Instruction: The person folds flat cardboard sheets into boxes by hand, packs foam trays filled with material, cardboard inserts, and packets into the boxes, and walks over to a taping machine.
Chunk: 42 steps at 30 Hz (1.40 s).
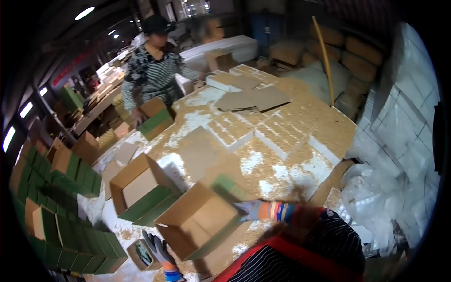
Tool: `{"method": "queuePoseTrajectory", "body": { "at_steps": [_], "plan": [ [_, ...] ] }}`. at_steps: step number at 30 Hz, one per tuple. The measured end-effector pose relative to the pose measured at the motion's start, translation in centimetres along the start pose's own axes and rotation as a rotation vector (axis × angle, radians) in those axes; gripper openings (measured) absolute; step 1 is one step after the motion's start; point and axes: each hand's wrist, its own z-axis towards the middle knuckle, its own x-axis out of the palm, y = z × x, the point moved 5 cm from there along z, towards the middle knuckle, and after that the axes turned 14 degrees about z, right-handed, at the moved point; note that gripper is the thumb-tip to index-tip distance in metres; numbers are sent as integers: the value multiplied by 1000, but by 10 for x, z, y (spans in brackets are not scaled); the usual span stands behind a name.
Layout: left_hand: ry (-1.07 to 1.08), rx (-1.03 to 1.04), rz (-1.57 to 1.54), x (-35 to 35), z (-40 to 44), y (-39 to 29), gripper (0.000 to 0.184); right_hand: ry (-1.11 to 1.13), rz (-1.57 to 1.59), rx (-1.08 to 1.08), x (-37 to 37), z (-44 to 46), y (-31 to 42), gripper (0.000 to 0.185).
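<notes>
An open cardboard box (199, 216), brown inside and green on its outer side, sits tilted in view at the near side of the table. My left hand (159, 248), in a grey glove with a blue and orange cuff, is beside its lower left side, fingers stretched out. Just left of that hand is a small container (141, 254) with greenish things I cannot make out. My right hand (251, 209), gloved in grey and orange, reaches the box's right corner with its fingers apart. A second open green box (143, 190) stands beyond the first.
Stacked green boxes (70, 235) line the left. Across the table a person (157, 70) touches another green box (157, 120). Flat cardboard sheets (253, 98) lie on sawdust-covered white blocks (277, 145). Plastic-wrapped white stacks (399, 122) rise at right, near a yellow pole (325, 61).
</notes>
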Motion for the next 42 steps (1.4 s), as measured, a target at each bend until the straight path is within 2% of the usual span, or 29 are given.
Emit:
{"method": "queuePoseTrajectory", "body": {
  "at_steps": [1, 2, 4, 6, 7, 8, 9, 12, 13, 16, 18, 20, 22, 23, 24, 26, 27, 28, 29, 31, 32, 33, 34, 35, 36, 37, 38, 40, 42],
  "plan": [
    [204, -8, 120, 11, 19, 16, 62, -2, -143, -174, -12, 3, -26, 68],
    [324, 133, 436, 25, 22, 6, 65, -149, 2, -140, -48, 8, -57, 65],
    [376, 155, 506, 38, 34, 32, 69, -552, -364, 86, -136, 2, -86, 46],
    [366, -136, 197, 49, 36, 34, 75, -816, -624, 413, -196, -3, -138, 35],
    [332, 44, 307, 34, 49, 73, 76, -776, -686, 457, -202, 1, -161, 40],
    [320, -86, 166, 39, 41, 59, 76, -732, -742, 501, -204, 6, -180, 46],
    [323, -98, 184, 41, 38, 51, 76, -684, -793, 544, -200, 9, -189, 53],
    [293, -190, 163, 38, 33, 41, 73, -585, -750, 477, -166, -4, -159, 48],
    [270, -227, 131, 38, 31, 40, 72, -506, -695, 371, -156, -19, -131, 33],
    [296, -235, 261, 44, 27, 23, 67, -551, -337, -91, -179, -61, -120, 49],
    [227, -276, 259, 31, 26, 45, 61, -364, -587, 412, -183, -69, -155, 63],
    [238, -236, 434, 30, 23, 46, 70, -297, -584, 681, -170, -79, -192, 72],
    [169, -241, 382, 21, 24, 73, 67, -372, -334, 704, -150, -76, -223, 77],
    [127, -257, 389, 16, 23, 86, 66, -325, -117, 531, -151, -77, -205, 77],
    [86, -267, 391, 13, 20, 88, 65, -376, 105, 459, -152, -75, -196, 77],
    [154, -237, 406, 20, 19, 75, 63, -478, 549, 304, -153, -70, -175, 78],
    [186, -217, 410, 27, 21, 62, 63, -456, 649, 362, -162, -71, -154, 81],
    [216, -193, 415, 29, 22, 56, 62, -454, 622, 336, -173, -74, -137, 80],
    [316, -252, 276, 13, 34, 99, 68, -450, 592, 302, -184, -72, -120, 78],
    [276, -196, 446, 24, 27, 64, 68, -419, 611, 258, -202, -66, -92, 75],
    [288, -64, 424, 23, 31, 73, 70, -421, 562, 196, -213, -56, -87, 71],
    [300, 67, 398, 22, 34, 83, 71, -377, 735, 198, -217, -49, -50, 67],
    [348, -104, 358, 36, 24, 47, 72, -322, 908, 204, -218, -44, 0, 64],
    [357, -84, 577, 37, 25, 46, 69, -213, 1012, 125, -214, -32, 37, 61],
    [335, 33, 539, 42, 26, 45, 67, -97, 1114, 50, -209, -20, 63, 58],
    [309, 112, 482, 48, 25, 35, 67, -96, 1160, 35, -200, 5, 56, 54],
    [275, 103, 501, 51, 25, 31, 64, -207, 1212, -137, -185, 20, 89, 44],
    [218, -95, 597, 52, 18, 27, 60, -26, 1155, -158, -159, 59, 118, 42],
    [118, -14, 49, 54, 20, 45, 55, 89, 996, -264, -122, 103, 116, 39]
  ]
}}
